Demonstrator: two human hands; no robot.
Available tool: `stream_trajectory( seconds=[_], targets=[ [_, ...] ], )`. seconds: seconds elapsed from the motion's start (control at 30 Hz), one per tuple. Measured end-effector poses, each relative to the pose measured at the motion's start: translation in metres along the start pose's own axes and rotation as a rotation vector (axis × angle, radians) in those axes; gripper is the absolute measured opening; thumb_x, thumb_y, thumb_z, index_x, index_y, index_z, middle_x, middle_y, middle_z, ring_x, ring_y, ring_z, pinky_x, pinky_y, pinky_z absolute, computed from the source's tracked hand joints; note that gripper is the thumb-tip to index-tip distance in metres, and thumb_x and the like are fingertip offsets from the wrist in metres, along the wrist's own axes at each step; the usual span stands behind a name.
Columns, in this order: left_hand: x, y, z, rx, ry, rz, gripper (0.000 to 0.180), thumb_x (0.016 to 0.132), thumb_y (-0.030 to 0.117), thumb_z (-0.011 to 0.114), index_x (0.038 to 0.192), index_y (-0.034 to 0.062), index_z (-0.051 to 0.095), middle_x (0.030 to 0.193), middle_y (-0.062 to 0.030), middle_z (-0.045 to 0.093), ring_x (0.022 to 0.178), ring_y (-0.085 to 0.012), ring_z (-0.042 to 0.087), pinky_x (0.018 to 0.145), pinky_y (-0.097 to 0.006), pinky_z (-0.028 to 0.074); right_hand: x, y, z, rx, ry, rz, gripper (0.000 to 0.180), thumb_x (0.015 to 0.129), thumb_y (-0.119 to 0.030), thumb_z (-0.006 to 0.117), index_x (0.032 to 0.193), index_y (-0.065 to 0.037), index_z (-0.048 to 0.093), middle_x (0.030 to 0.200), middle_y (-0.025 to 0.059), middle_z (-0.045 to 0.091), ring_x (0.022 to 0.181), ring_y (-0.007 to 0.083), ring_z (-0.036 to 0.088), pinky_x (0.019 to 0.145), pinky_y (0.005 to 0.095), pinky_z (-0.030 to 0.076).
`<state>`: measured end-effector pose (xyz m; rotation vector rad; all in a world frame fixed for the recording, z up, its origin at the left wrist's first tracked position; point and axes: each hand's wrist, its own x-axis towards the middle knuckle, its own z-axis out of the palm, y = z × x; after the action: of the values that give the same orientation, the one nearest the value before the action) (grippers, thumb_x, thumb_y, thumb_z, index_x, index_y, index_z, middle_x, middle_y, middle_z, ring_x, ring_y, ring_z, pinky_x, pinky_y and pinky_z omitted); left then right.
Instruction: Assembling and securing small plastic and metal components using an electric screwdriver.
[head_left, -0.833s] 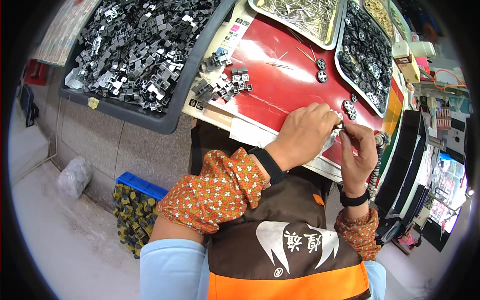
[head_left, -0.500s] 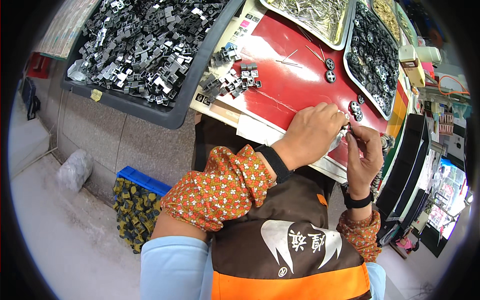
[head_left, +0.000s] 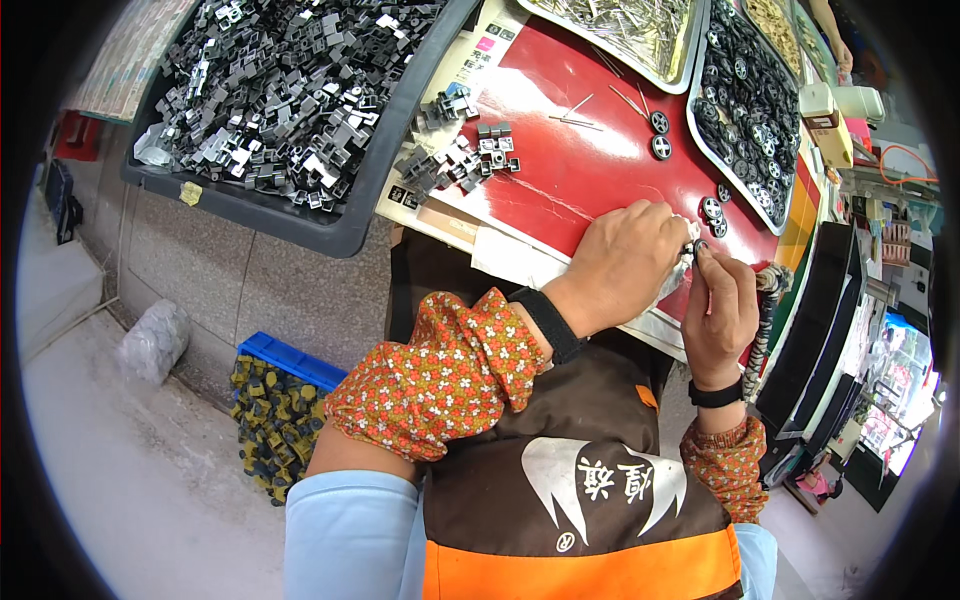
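Over the red work surface (head_left: pixel 560 160), near its front edge, my two hands meet. My left hand (head_left: pixel 630 262) is closed, its fingertips around a small dark part that they mostly hide. In a pinch, my right hand (head_left: pixel 722 315) holds a small black wheel (head_left: pixel 700 246) against that part. Just beyond the hands lie loose black wheels (head_left: pixel 712 208), and two more wheels (head_left: pixel 660 146) rest farther off beside thin metal pins (head_left: pixel 578 121). Small dark plastic blocks (head_left: pixel 465 160) are heaped to the left.
A large black bin (head_left: pixel 345 235) of plastic blocks fills the upper left. Trays of pins (head_left: pixel 680 85) and wheels (head_left: pixel 768 222) stand at the far side. A cord-wrapped bar (head_left: pixel 768 325) rises beside my right hand. A blue crate (head_left: pixel 290 362) of yellow-and-grey parts sits below left.
My right hand has turned slightly, and the black wheel in its pinch now shows beside the left fingertips. The cord-wrapped bar is more exposed. My left hand has barely moved.
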<state>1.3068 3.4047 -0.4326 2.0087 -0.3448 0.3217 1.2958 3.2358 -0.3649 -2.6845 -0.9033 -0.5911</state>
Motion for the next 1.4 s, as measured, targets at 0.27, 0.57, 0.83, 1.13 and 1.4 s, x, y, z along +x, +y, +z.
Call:
stream_trajectory(
  seconds=[0.27,0.57,0.83,1.13,1.4],
  targets=[
    [0.001,0.001,-0.004,-0.013,-0.004,0.03,0.02,0.085,0.01,0.08,0.102,0.0104,0.068,0.095,-0.0083,0.063,0.093,-0.0311,0.068,0.076,-0.045,0.057,-0.008,-0.003,0.007,-0.025,0.05,-0.037,0.028,0.088,0.014,0.075,0.115,0.007,0.073,0.104,0.0216,0.072,0.089,0.0358,0.075,0.074,0.0412,0.063],
    [0.003,0.004,-0.01,-0.031,-0.029,0.054,0.02,0.086,0.011,0.082,0.103,0.0091,0.07,0.094,-0.0093,0.062,0.092,-0.0332,0.067,0.075,-0.047,0.056,-0.007,-0.01,-0.021,0.201,-0.034,0.182,0.033,0.091,0.011,0.074,0.122,0.0,0.075,0.116,0.0178,0.072,0.101,0.0332,0.074,0.084,0.0384,0.061],
    [0.007,0.012,-0.016,-0.021,-0.069,0.009,0.018,0.087,0.012,0.084,0.101,0.009,0.074,0.089,-0.0073,0.062,0.087,-0.0301,0.066,0.073,-0.045,0.053,-0.084,0.07,-0.091,-0.256,-0.116,0.627,0.04,0.099,-0.007,0.073,0.139,-0.002,0.065,0.126,0.0191,0.066,0.116,0.0369,0.065,0.101,0.0449,0.054],
    [0.01,0.013,-0.015,0.011,-0.095,0.0,0.018,0.086,0.01,0.084,0.103,0.0091,0.076,0.088,-0.0076,0.062,0.083,-0.0296,0.065,0.07,-0.044,0.051,-0.153,0.11,-0.082,-0.288,-0.222,0.753,0.04,0.099,-0.004,0.067,0.139,-0.001,0.061,0.121,0.0205,0.063,0.116,0.0422,0.061,0.103,0.0493,0.049],
    [0.009,0.013,-0.015,0.0,-0.092,-0.012,0.019,0.086,0.009,0.084,0.103,0.0094,0.077,0.088,-0.0078,0.062,0.082,-0.0306,0.065,0.069,-0.045,0.051,-0.1,0.069,-0.127,0.55,-0.074,1.176,0.056,0.104,0.001,0.059,0.16,-0.002,0.053,0.132,0.0097,0.068,0.105,0.0152,0.062,0.095,0.0324,0.051]
  ],
)
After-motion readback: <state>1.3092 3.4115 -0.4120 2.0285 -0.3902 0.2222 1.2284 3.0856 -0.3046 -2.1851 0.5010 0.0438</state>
